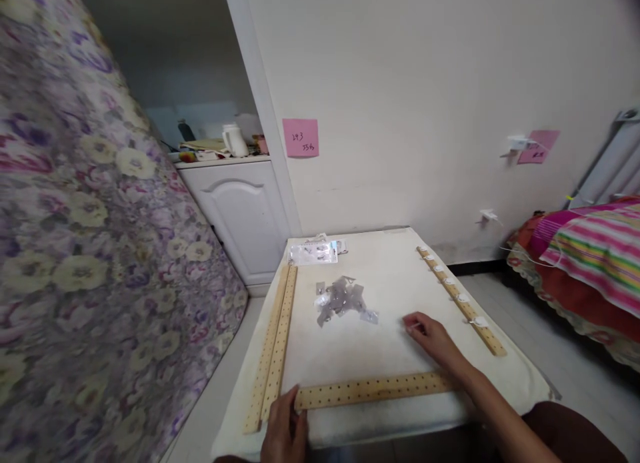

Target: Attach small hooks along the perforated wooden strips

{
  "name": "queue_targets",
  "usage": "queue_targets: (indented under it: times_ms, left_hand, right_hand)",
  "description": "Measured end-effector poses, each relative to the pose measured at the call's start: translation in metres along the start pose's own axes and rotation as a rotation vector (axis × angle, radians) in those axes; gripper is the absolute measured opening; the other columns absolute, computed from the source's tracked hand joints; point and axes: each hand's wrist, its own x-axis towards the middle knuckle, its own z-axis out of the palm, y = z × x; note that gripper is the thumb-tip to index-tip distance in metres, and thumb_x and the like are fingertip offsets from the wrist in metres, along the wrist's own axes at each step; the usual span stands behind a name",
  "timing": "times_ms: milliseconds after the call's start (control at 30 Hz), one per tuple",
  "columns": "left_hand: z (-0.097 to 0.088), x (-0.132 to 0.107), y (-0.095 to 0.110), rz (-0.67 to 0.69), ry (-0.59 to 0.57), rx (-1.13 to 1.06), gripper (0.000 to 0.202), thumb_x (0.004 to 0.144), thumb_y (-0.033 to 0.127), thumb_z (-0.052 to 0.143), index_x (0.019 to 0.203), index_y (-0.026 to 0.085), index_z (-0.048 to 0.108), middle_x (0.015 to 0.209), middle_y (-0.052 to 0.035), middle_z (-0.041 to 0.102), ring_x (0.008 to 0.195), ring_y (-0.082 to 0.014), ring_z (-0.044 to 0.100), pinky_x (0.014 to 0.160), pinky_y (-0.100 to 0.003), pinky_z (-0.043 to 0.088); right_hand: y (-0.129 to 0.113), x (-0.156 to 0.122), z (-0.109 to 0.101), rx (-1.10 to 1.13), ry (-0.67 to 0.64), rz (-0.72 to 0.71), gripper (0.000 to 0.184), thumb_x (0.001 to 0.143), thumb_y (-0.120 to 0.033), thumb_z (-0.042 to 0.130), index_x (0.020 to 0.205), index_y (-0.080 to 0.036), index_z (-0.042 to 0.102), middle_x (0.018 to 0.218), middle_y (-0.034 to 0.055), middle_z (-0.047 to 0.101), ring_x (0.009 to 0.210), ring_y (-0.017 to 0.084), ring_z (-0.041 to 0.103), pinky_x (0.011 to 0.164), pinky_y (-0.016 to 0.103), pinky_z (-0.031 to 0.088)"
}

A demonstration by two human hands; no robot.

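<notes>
A wooden strip with rows of holes (375, 389) lies along the table's near edge. My left hand (285, 428) is at its left end, thumb and forefinger closed about that end. My right hand (429, 335) hovers over the table's right half, above the strip, its fingertips pinched together; whatever sits between them is too small to make out. My right forearm covers the strip's right end. Beyond my hands lies a pile of small clear plastic packets (343, 299). At the right, another holed strip (463, 299) carries several white hook-like pieces (463, 297) along its length.
Two more holed strips (277, 343) lie side by side along the left edge. Flat clear packaging (313, 252) rests at the far left corner of the table (360, 249). A floral curtain (100, 249) hangs at left; a bed with a striped cover (600, 249) stands at right.
</notes>
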Motion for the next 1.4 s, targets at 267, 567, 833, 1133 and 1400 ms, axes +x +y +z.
queue_targets:
  times_ms: [267, 567, 833, 1133, 1400]
  left_hand:
    - [-0.003, -0.002, 0.000, 0.013, -0.005, 0.003, 0.036, 0.079, 0.032, 0.052, 0.112, 0.018, 0.057, 0.099, -0.0068, 0.062, 0.072, -0.0166, 0.062, 0.070, -0.029, 0.053]
    - [-0.005, 0.004, 0.012, -0.011, -0.091, 0.084, 0.043, 0.081, 0.038, 0.050, 0.123, 0.027, 0.053, 0.128, -0.0065, 0.051, 0.109, -0.0218, 0.057, 0.084, -0.033, 0.052]
    - [-0.002, 0.014, 0.004, 0.039, -0.199, 0.116, 0.033, 0.082, 0.036, 0.050, 0.114, 0.031, 0.059, 0.125, -0.0014, 0.057, 0.115, -0.0203, 0.054, 0.092, -0.033, 0.049]
    - [0.004, 0.020, 0.008, 0.053, -0.153, 0.157, 0.033, 0.082, 0.033, 0.049, 0.113, 0.030, 0.059, 0.123, -0.0011, 0.058, 0.112, -0.0197, 0.056, 0.089, -0.033, 0.051]
    - [0.003, 0.015, 0.011, 0.059, -0.127, 0.145, 0.036, 0.084, 0.033, 0.047, 0.118, 0.029, 0.055, 0.128, -0.0026, 0.054, 0.116, -0.0208, 0.053, 0.092, -0.037, 0.049]
  right_hand:
    - [0.002, 0.057, 0.072, -0.078, 0.065, 0.091, 0.024, 0.069, -0.024, 0.056, 0.091, -0.017, 0.064, 0.088, 0.0064, 0.063, 0.079, 0.018, 0.058, 0.073, 0.028, 0.045]
    - [0.009, 0.064, 0.081, -0.019, 0.024, 0.218, 0.008, 0.066, -0.025, 0.056, 0.069, -0.020, 0.063, 0.061, -0.0020, 0.060, 0.059, 0.013, 0.052, 0.055, 0.023, 0.033]
    - [0.015, 0.059, 0.070, 0.228, -0.014, 0.226, 0.015, 0.064, -0.033, 0.055, 0.067, -0.018, 0.057, 0.047, -0.0068, 0.045, 0.045, 0.010, 0.040, 0.047, 0.022, 0.031]
    - [0.011, 0.041, 0.063, 0.361, -0.024, 0.296, 0.016, 0.063, -0.033, 0.056, 0.069, -0.018, 0.056, 0.046, -0.0069, 0.046, 0.039, 0.008, 0.038, 0.041, 0.021, 0.029]
    - [-0.014, 0.019, 0.042, 0.542, 0.051, 0.300, 0.017, 0.065, -0.032, 0.061, 0.072, -0.018, 0.057, 0.051, -0.0064, 0.047, 0.044, 0.007, 0.038, 0.044, 0.021, 0.029]
